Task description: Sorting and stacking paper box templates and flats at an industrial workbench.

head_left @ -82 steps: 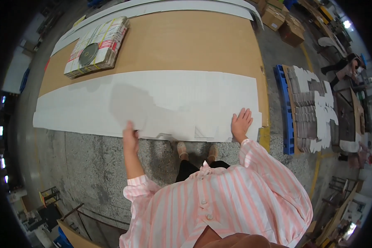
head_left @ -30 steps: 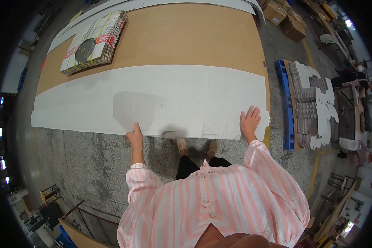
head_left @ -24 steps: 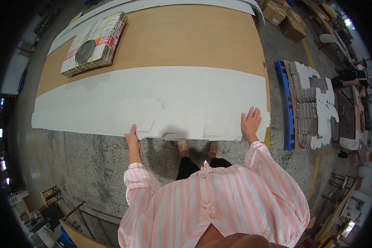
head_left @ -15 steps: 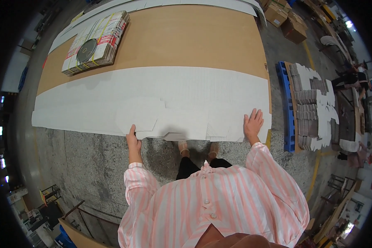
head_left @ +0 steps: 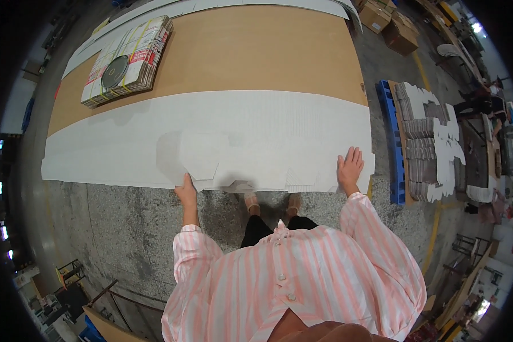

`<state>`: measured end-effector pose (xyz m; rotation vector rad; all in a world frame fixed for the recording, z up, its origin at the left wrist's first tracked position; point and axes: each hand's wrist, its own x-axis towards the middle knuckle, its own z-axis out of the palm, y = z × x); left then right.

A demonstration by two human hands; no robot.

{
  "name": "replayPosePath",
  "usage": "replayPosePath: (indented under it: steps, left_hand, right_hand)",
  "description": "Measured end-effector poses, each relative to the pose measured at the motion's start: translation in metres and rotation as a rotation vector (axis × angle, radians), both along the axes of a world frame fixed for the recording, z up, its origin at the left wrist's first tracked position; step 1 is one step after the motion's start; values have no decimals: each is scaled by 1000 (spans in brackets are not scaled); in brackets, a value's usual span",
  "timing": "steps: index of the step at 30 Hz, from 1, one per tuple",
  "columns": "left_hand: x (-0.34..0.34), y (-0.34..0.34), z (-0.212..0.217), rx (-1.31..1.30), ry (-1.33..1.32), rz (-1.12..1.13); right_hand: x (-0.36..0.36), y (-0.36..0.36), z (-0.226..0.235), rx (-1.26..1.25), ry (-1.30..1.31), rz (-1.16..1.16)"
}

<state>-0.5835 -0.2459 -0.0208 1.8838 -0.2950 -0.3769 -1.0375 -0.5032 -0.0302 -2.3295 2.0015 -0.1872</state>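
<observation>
My left hand (head_left: 186, 192) is at the near edge of a long white cardboard sheet (head_left: 268, 125). Its thumb rests on a smaller white cardboard piece (head_left: 200, 157), and the other fingers are mostly hidden beneath. This piece casts a shadow on the sheet to its left, so it looks slightly raised there. Flat on the sheet's right end lies my right hand (head_left: 350, 169), fingers stretched out and holding nothing. Between the hands, the near edge shows a small torn or folded spot (head_left: 239, 185).
Brown board (head_left: 256, 48) extends beyond the white sheet. On its left sits a strapped cardboard bundle (head_left: 134, 54) bearing a dark round disc (head_left: 115, 72). To the right, cut white cardboard (head_left: 424, 148) is stacked beside a blue pallet (head_left: 390, 142). Brown boxes (head_left: 400, 37) stand far right.
My left hand has shifted slightly right with the small cardboard piece, and a shadow now shows on its left side. My right hand stays flat in nearly the same place.
</observation>
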Motion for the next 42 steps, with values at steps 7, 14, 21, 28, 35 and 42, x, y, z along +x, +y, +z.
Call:
replayPosePath:
  steps: [7,14,21,28,35,42]
  left_hand:
    - [13,4,-12,118,-2,55]
    - [25,10,-18,-492,703,189]
    - [11,3,-11,44,-164,-36]
    - [25,18,-20,-50,152,102]
    - [40,13,2,-356,559,221]
    - [34,16,-6,98,-133,-64]
  right_hand:
    - [2,0,5,16,14,25]
    - [-4,0,4,11,12,27]
    - [-7,2,6,-1,21,51]
    - [-3,-1,7,29,18,66]
    - [-10,-2,3,10,30,70]
    - [-13,-2,3,32,42,65]
